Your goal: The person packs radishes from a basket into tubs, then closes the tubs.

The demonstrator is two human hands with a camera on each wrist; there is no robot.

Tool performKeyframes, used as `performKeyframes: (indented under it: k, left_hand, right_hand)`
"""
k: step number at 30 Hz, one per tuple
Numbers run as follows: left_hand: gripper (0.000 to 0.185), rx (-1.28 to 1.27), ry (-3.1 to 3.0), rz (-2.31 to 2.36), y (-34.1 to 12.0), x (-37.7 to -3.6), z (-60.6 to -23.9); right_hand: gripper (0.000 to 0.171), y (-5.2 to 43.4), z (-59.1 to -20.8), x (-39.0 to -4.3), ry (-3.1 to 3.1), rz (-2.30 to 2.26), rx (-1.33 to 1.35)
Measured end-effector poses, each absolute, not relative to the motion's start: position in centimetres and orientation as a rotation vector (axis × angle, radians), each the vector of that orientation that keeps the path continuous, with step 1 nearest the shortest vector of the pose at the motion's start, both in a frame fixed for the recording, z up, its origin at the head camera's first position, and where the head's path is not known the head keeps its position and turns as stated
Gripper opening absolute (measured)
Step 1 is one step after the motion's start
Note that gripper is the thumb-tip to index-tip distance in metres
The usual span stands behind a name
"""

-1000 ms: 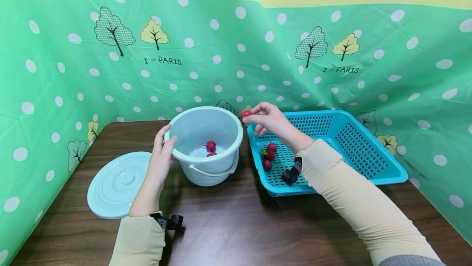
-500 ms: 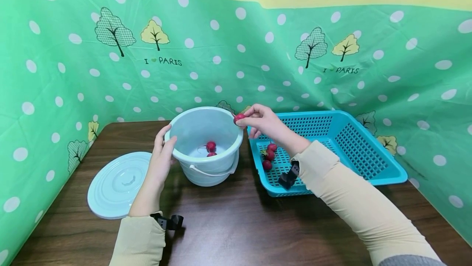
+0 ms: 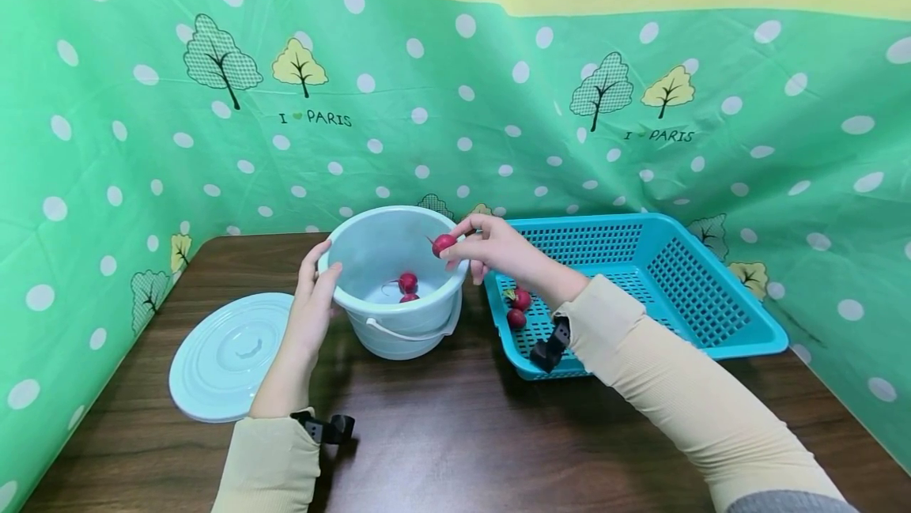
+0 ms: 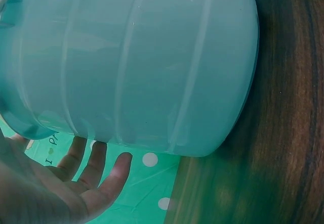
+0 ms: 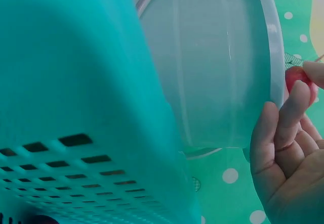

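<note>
In the head view my right hand (image 3: 501,250) pinches a red radish (image 3: 444,244) between thumb and fingers, over the right rim of a pale blue bucket (image 3: 398,335). The radish's thin root points left. Two radishes (image 3: 407,283) lie on the bucket's floor. My left hand (image 3: 311,299) grips the bucket's left rim, the thumb at the rim and the fingers along the outside. The left wrist view shows those fingers (image 4: 93,166) against the bucket wall. In the right wrist view the held radish (image 5: 296,77) is partly hidden by fingers, and other fingers lie by the rim.
Right of the bucket stands a blue perforated basket (image 3: 740,339) with radishes (image 3: 517,318) at its left end, partly behind my right wrist. The bucket's round lid (image 3: 221,355) lies on the dark wooden table (image 3: 427,434) at left. A green dotted curtain (image 3: 427,141) hangs behind.
My right hand has carried the radish left and slightly down, from beside the bucket's right rim to over its mouth. The left hand and bucket have stayed put.
</note>
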State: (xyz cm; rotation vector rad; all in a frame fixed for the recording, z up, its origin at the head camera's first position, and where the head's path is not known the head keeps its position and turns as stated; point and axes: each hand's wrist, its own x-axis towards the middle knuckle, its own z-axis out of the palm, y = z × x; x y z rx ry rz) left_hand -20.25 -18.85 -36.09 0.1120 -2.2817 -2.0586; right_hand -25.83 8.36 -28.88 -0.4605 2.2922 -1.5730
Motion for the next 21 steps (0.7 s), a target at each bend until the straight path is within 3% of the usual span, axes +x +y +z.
performKeyframes:
  k: [21]
  left_hand:
    - [0.055,0.112,-2.286,-2.052,-18.84,-20.17,-36.13]
  right_hand:
    - [0.035,7.88,-28.9,-25.64,2.266,-1.61,-0.454]
